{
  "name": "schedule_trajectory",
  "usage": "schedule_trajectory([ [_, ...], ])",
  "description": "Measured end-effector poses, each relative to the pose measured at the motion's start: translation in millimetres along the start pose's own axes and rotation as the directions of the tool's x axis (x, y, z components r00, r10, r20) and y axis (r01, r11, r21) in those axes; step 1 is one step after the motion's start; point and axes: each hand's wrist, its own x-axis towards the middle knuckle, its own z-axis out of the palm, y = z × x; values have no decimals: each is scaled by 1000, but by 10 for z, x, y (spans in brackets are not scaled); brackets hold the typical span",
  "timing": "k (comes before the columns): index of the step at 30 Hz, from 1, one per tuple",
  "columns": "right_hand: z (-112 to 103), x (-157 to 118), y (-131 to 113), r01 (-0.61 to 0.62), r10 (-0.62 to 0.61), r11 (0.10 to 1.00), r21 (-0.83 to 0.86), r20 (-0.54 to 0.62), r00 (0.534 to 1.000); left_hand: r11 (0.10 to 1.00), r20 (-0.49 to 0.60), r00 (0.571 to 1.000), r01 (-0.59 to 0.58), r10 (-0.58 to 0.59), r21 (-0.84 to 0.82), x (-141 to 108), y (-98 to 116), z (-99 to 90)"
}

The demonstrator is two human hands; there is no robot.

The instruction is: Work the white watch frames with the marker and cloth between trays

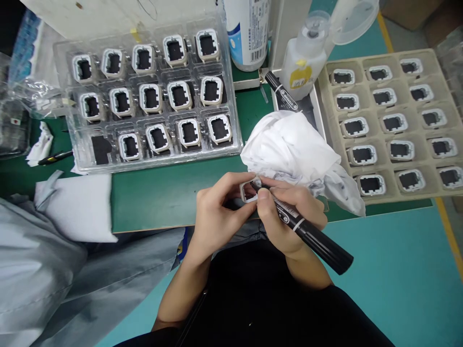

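Note:
My left hand (pixel 221 210) is closed on a small white watch-case frame (pixel 246 193), pinched between thumb and fingers above the table's front edge. In my right hand (pixel 285 212) is a thick black marker pen (pixel 318 241), its tip end at the frame's inner side and its back end slanting down to the right. Whether the tip touches the frame is hidden by my fingers. Just behind my hands lies a crumpled white cloth (pixel 289 144).
A clear plastic tray (pixel 155 161) of similar frames sits back left; a beige tray (pixel 394 193) with more stands right. Behind the cloth are a second marker (pixel 280 89), a squeeze bottle (pixel 296 62) and a large white bottle (pixel 248 33). Someone's grey-clad leg (pixel 36 270) is at left.

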Motion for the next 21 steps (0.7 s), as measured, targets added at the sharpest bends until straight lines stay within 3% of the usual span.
schedule_trajectory([
  [21,-7,-4,11,26,-26,999,19,-8,1000,1000,-1,1000,14,-14,-19,-3,12,6],
])
